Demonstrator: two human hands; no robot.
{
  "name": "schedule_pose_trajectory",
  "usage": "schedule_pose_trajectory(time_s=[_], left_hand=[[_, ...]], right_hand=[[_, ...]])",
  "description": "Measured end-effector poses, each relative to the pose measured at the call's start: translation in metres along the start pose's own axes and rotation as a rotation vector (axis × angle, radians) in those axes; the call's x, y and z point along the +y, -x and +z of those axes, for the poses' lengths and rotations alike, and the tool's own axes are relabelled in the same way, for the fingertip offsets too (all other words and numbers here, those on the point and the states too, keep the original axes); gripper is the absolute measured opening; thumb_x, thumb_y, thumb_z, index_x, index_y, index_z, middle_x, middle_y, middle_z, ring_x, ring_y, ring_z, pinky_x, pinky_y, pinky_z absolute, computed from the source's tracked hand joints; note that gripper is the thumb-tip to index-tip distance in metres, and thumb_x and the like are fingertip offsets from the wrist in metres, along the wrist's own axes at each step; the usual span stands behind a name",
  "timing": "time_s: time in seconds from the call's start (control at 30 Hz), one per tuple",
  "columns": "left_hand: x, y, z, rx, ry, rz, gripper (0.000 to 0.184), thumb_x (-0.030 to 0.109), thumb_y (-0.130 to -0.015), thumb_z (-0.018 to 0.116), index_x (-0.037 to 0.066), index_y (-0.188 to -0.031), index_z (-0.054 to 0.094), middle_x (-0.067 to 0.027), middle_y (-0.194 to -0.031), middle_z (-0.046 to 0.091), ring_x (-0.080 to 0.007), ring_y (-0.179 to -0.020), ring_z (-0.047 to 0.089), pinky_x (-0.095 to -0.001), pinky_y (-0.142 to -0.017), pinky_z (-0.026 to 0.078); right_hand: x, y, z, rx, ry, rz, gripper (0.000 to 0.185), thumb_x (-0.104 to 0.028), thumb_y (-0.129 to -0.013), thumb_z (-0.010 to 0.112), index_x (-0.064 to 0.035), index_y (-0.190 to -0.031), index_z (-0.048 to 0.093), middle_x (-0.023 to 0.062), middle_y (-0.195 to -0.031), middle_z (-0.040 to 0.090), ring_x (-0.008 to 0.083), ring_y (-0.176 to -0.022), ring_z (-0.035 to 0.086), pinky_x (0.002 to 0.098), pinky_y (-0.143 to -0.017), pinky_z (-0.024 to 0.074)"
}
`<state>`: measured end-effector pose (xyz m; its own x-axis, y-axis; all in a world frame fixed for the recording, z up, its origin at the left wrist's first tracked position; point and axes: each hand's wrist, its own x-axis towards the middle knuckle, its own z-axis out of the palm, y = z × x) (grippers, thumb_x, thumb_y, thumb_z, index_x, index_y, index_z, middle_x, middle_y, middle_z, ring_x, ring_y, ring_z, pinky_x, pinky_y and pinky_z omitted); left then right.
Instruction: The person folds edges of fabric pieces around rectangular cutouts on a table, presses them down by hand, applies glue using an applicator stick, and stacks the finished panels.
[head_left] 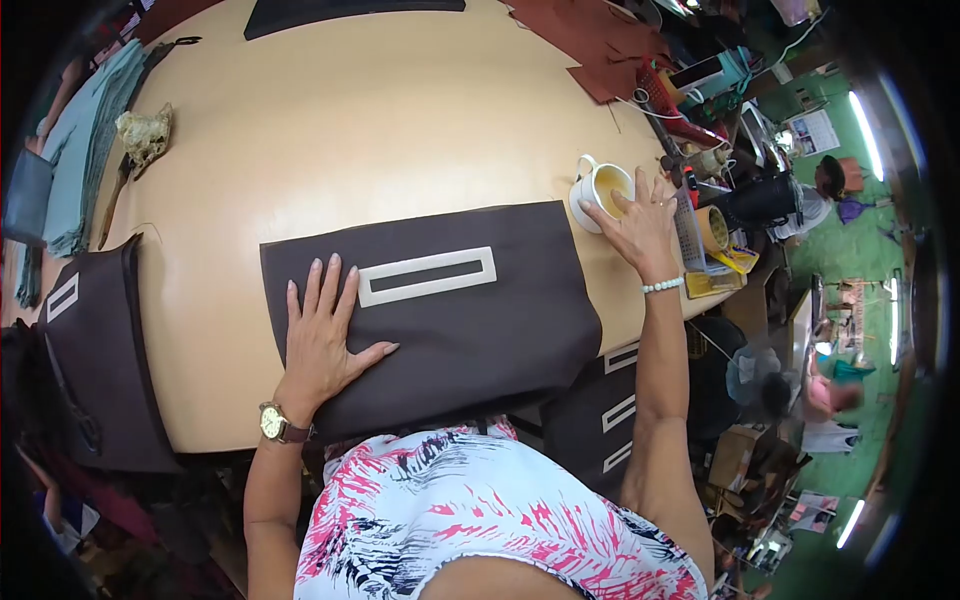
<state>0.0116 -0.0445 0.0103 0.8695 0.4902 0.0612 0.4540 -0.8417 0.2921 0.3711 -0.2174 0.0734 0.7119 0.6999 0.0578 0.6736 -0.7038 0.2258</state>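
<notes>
My left hand (324,335) lies flat with fingers spread on a dark brown leather-like panel (470,355), just left of a cream rectangular frame (428,277) with a dark slot. My right hand (640,222) is at a white mug (582,200) that contains a yellowish substance. Its index finger reaches over the rim into the mug, and the thumb lies by the near rim. The other fingers are raised and apart. Whether the fingertip touches the contents cannot be made out.
Another dark panel with a frame (95,360) hangs over the table's left edge. Blue-grey sheets (90,150) and a crumpled lump (145,135) lie at the left. Reddish-brown pieces (590,40) and baskets of tools (690,230) line the right. More framed panels (590,415) hang below the table edge.
</notes>
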Motion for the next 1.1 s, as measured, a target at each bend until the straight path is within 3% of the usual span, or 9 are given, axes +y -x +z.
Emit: schedule_pose_trajectory(time_s=[0.17, 0.27, 0.37, 0.57, 0.7, 0.8, 0.83, 1.03, 1.1], left_hand=[[-0.001, 0.001, 0.001, 0.017, 0.006, 0.009, 0.092, 0.057, -0.070, 0.065, 0.005, -0.138, 0.032, -0.0160, -0.146, 0.025, -0.0341, -0.136, 0.019, -0.0552, -0.107, 0.014], [-0.001, 0.001, 0.002, 0.022, 0.006, 0.006, 0.092, 0.057, -0.070, 0.066, 0.005, -0.138, 0.033, -0.0158, -0.146, 0.025, -0.0337, -0.136, 0.019, -0.0552, -0.107, 0.014], [-0.001, 0.001, 0.002, 0.020, 0.007, 0.008, 0.092, 0.057, -0.070, 0.065, 0.006, -0.138, 0.033, -0.0158, -0.146, 0.025, -0.0334, -0.136, 0.019, -0.0552, -0.107, 0.014], [-0.003, 0.002, 0.004, 0.050, 0.020, 0.017, 0.091, 0.057, -0.071, 0.065, 0.006, -0.138, 0.033, -0.0160, -0.145, 0.026, -0.0334, -0.136, 0.020, -0.0552, -0.107, 0.014], [-0.004, 0.004, 0.004, 0.035, 0.028, 0.009, 0.091, 0.057, -0.071, 0.064, 0.007, -0.139, 0.032, -0.0150, -0.146, 0.024, -0.0326, -0.136, 0.018, -0.0531, -0.108, 0.012], [-0.005, 0.005, 0.008, 0.040, 0.032, 0.003, 0.091, 0.059, -0.071, 0.064, 0.009, -0.140, 0.031, -0.0141, -0.147, 0.024, -0.0321, -0.137, 0.017, -0.0522, -0.109, 0.011], [-0.005, 0.005, 0.009, 0.046, 0.040, 0.005, 0.091, 0.059, -0.071, 0.064, 0.009, -0.140, 0.031, -0.0140, -0.147, 0.024, -0.0321, -0.137, 0.018, -0.0523, -0.109, 0.011], [-0.007, 0.005, 0.010, 0.080, 0.076, 0.015, 0.091, 0.059, -0.071, 0.064, 0.009, -0.140, 0.031, -0.0142, -0.146, 0.025, -0.0320, -0.136, 0.019, -0.0535, -0.108, 0.013], [-0.007, 0.005, 0.010, 0.084, 0.081, 0.020, 0.091, 0.059, -0.071, 0.064, 0.009, -0.140, 0.031, -0.0145, -0.146, 0.026, -0.0320, -0.136, 0.019, -0.0539, -0.108, 0.013]], right_hand=[[0.011, -0.008, 0.000, 0.002, -0.047, -0.064, 0.068, -0.067, -0.078, 0.046, -0.0071, -0.097, 0.070, 0.0222, -0.140, 0.033, 0.0444, -0.132, 0.020, 0.0610, -0.104, 0.0122], [0.021, 0.000, -0.015, 0.272, -0.236, 0.007, 0.039, -0.044, -0.082, 0.055, -0.0085, -0.090, 0.069, 0.0219, -0.140, 0.033, 0.0436, -0.132, 0.020, 0.0613, -0.103, 0.0147], [0.022, 0.017, -0.018, 0.238, -0.087, -0.066, 0.018, -0.018, -0.079, 0.056, -0.0089, -0.090, 0.066, 0.0209, -0.139, 0.034, 0.0422, -0.132, 0.022, 0.0621, -0.103, 0.0180], [0.008, 0.036, -0.015, 0.140, 0.029, -0.117, 0.026, -0.003, -0.073, 0.051, -0.0097, -0.095, 0.062, 0.0179, -0.137, 0.036, 0.0417, -0.130, 0.026, 0.0631, -0.102, 0.0199], [-0.024, 0.044, -0.033, 0.191, -0.123, -0.189, 0.027, 0.003, -0.069, 0.049, -0.0074, -0.092, 0.057, 0.0185, -0.135, 0.038, 0.0425, -0.128, 0.028, 0.0579, -0.103, 0.0218], [-0.063, 0.065, -0.045, 0.176, -0.554, -0.363, 0.031, 0.006, -0.067, 0.045, -0.0065, -0.092, 0.057, 0.0204, -0.135, 0.038, 0.0419, -0.128, 0.030, 0.0512, -0.105, 0.0240], [-0.077, 0.075, -0.041, 0.159, -0.576, -0.413, 0.041, 0.007, -0.065, 0.042, -0.0062, -0.099, 0.059, 0.0234, -0.135, 0.037, 0.0418, -0.128, 0.030, 0.0460, -0.106, 0.0227], [-0.112, 0.102, 0.012, -0.109, -1.023, -0.203, 0.063, 0.009, -0.065, 0.039, -0.0136, -0.122, 0.056, 0.0248, -0.139, 0.031, 0.0444, -0.130, 0.025, 0.0481, -0.107, 0.0204], [-0.117, 0.106, 0.023, -0.071, -0.884, -0.234, 0.066, 0.010, -0.066, 0.039, -0.0159, -0.125, 0.054, 0.0250, -0.140, 0.028, 0.0451, -0.131, 0.023, 0.0515, -0.106, 0.0198]])
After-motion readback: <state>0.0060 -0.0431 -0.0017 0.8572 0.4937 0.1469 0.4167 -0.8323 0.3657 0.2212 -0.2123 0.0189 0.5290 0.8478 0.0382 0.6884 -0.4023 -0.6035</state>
